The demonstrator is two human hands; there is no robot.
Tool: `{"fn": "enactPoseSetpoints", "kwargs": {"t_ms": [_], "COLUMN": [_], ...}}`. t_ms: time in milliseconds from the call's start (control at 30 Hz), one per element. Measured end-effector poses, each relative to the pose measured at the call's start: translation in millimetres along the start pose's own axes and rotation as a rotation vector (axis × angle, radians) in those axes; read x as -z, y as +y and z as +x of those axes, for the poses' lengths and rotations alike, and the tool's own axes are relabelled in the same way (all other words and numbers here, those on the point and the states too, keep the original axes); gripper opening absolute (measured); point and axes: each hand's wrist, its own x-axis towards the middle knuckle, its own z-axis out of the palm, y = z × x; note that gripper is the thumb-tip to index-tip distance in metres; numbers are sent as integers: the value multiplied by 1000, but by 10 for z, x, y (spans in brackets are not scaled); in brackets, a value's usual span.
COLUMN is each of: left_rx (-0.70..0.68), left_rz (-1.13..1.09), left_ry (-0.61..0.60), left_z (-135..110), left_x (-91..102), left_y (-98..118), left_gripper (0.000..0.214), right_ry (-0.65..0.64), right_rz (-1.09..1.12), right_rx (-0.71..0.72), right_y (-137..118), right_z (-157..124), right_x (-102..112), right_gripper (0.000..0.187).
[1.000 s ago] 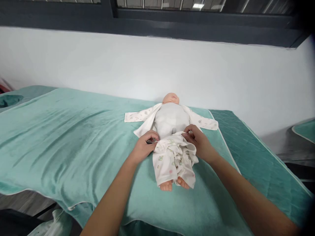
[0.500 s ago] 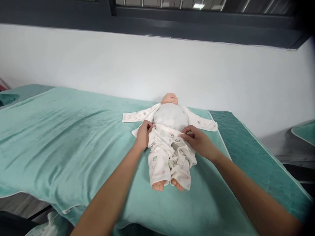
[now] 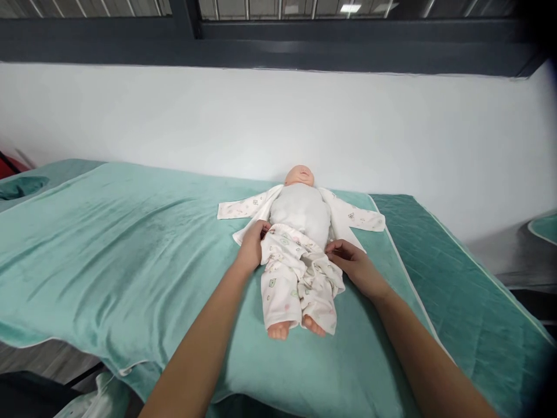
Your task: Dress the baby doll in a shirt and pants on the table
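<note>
Pulled higher, printed white trousers (image 3: 296,276) lie wrinkled on the doll (image 3: 301,204).

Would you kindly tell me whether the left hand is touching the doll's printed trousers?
Touching. The head view shows the left hand pressed against the waistband of the printed trousers at the hip of the doll, with no gap between them.

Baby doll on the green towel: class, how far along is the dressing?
Done: white printed trousers are up to the waist, bare feet out of the cuffs. In hand: left hand pinches the waistband, right hand touches its other side. Remaining: white printed jacket lies open, grey torso uncovered.
</note>
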Motion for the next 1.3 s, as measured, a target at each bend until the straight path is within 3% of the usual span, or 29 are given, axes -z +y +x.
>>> {"fn": "enactPoseSetpoints", "kwargs": {"t_ms": [200, 367, 600, 767, 900, 1000, 1133, 1300], "left_rx": [3, 56, 58, 7, -15, -40, -43, -2], "left_rz": [-12, -64, -52, -79, -65, -6, 80, 119], "left_ry": [-54, -69, -46, -40, -44, -32, -22, -13], "left_z": [-2, 11, 8, -28, -26, -13, -2, 17], "left_x": [34, 27, 15, 12, 8, 11, 5, -21], "left_y": [8, -21, -32, 49, -12, -80, -118, -119], "left_gripper": [21, 21, 23, 26, 26, 24, 20, 22], "right_ry": [-170, -162, 95, 336, 434, 472, 484, 288], "right_rz": [0, -70, -242, -492, -616, -576, -425, -196], "right_rx": [-38, 39, 114, 266, 326, 337, 244, 95], "right_y": [-40, 32, 127, 36, -94, -171, -117, 89], "right_z": [-50, -34, 1, -8, 97, 267, 503, 551], "right_x": [26, -1, -97, -169, -146, -92, -37, 19], "right_gripper": [33, 28, 22, 19, 18, 15, 16, 25]}}
